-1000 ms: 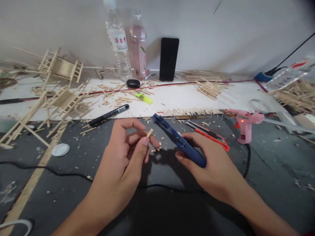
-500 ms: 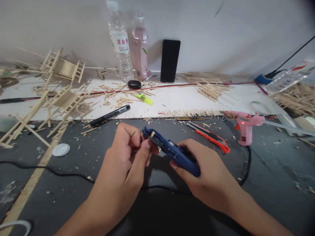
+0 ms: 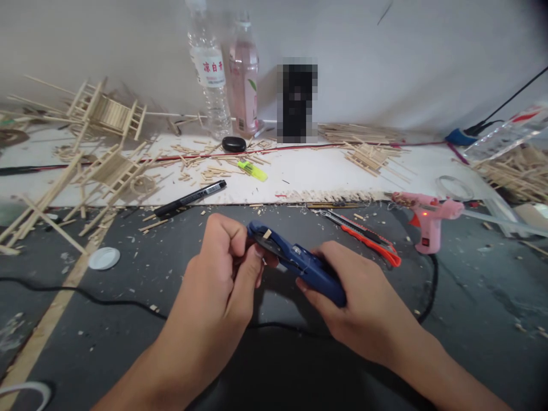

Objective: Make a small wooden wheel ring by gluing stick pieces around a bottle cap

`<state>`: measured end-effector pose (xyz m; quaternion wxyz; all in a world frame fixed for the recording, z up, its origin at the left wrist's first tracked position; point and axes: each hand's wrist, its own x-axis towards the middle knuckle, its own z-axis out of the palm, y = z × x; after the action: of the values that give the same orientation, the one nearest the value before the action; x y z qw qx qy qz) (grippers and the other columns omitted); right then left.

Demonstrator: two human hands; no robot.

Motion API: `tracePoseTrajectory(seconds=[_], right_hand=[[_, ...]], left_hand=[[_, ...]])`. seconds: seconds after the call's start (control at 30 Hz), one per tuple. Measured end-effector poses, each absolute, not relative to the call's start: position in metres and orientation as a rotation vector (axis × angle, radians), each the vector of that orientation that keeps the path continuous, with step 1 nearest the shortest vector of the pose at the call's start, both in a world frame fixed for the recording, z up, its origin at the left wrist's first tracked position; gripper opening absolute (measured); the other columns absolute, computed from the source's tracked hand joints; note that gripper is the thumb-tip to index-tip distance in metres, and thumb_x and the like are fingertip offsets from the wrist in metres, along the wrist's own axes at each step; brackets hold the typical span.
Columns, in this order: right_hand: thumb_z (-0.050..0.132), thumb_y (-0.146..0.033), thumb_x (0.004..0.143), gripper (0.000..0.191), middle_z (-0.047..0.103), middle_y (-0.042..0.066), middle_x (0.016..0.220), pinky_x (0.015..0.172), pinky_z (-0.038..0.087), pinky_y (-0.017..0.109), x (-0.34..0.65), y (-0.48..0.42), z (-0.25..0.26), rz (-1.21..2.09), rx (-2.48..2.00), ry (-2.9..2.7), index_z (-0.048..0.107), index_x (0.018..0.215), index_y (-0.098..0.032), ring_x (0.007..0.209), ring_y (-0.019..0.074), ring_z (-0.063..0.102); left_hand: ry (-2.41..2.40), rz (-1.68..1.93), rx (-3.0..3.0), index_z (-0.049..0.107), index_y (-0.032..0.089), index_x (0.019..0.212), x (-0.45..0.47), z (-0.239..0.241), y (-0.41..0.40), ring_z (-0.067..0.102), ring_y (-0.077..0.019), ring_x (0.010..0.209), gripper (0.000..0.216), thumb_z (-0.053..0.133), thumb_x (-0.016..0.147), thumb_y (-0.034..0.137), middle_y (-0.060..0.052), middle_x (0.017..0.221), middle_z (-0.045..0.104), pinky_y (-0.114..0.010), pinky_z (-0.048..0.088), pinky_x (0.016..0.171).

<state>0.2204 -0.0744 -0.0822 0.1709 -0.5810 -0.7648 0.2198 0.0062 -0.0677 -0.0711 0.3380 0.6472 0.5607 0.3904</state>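
My right hand point(image 3: 363, 302) is wrapped round the handles of a dark blue hand cutter point(image 3: 319, 274), whose jaws point up and to the left. Between those jaws shows the pale end of a small wooden stick point(image 3: 267, 234). My left hand point(image 3: 226, 274) is closed in a pinch at the jaw tips, thumb and fingers on the stick; its other end is hidden by the fingers. A red and black utility knife point(image 3: 363, 237) lies just beyond my right hand.
A pink glue gun point(image 3: 428, 214) stands at right, its light lit. A black marker point(image 3: 190, 200) and white lid point(image 3: 104, 258) lie left. Small wooden stick chairs point(image 3: 111, 168), cut sticks, two bottles point(image 3: 244, 80) and a pixelated dark upright object point(image 3: 297, 103) are at the back.
The cutter's jaws look slightly closer together round the stick, and the handles are squeezed a little more. Both hands stay in nearly the same place.
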Motion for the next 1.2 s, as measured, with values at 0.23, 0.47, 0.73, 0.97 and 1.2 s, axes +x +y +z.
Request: tracePoseTrajectory(seconds=[0.23, 0.47, 0.73, 0.97, 1.2], right_hand=[[0.059, -0.030, 0.089, 0.016, 0.059, -0.001, 0.077, 0.059, 0.028, 0.031, 0.220, -0.073, -0.083, 0.536, -1.678, -2.215, 0.046, 0.079, -0.025, 0.061, 0.0177, 0.050], [0.056, -0.032, 0.084, 0.009, 0.061, 0.000, 0.074, 0.060, 0.025, 0.032, 0.217, -0.074, -0.085, 0.463, -1.823, -2.219, 0.052, 0.079, -0.026, 0.066, 0.0222, 0.056], [0.059, -0.031, 0.083, 0.013, 0.064, 0.002, 0.075, 0.061, 0.024, 0.033, 0.218, -0.064, -0.088, 0.469, -1.894, -2.272, 0.050, 0.075, -0.024, 0.069, 0.0230, 0.060], [0.060, -0.025, 0.087, 0.011, 0.073, 0.004, 0.080, 0.061, 0.024, 0.033, 0.215, -0.058, -0.094, 0.396, -1.971, -2.343, 0.058, 0.077, -0.023, 0.071, 0.0229, 0.067], [0.060, -0.025, 0.092, 0.013, 0.079, 0.009, 0.085, 0.059, 0.023, 0.034, 0.214, -0.058, -0.093, 0.347, -1.980, -2.400, 0.068, 0.082, -0.022, 0.072, 0.0255, 0.071]], left_hand=[[1.448, 1.017, 1.697, 0.031, 0.028, 0.093, 0.006, -0.075, -0.069, 0.056, -0.0114, 0.061, 0.022, 0.049, 0.106, 0.025, 0.009, 0.070, 0.053, -0.022, 0.046, 0.057], [1.411, 0.866, 2.072, 0.049, 0.034, 0.124, 0.000, -0.070, -0.061, 0.067, -0.0108, 0.063, 0.029, 0.048, 0.102, 0.015, 0.009, 0.081, 0.067, -0.020, 0.048, 0.063], [1.496, 0.745, 2.175, 0.054, 0.032, 0.120, 0.000, -0.074, -0.056, 0.065, -0.0127, 0.054, 0.022, 0.045, 0.103, 0.021, 0.010, 0.073, 0.069, -0.021, 0.043, 0.058], [1.536, 0.621, 2.105, 0.056, 0.031, 0.118, 0.002, -0.081, -0.048, 0.063, -0.0155, 0.056, 0.022, 0.044, 0.102, 0.023, 0.008, 0.071, 0.068, -0.024, 0.041, 0.062], [1.533, 0.553, 2.059, 0.057, 0.028, 0.120, 0.004, -0.085, -0.044, 0.066, -0.0184, 0.063, 0.023, 0.042, 0.102, 0.025, 0.005, 0.074, 0.070, -0.026, 0.041, 0.066]])
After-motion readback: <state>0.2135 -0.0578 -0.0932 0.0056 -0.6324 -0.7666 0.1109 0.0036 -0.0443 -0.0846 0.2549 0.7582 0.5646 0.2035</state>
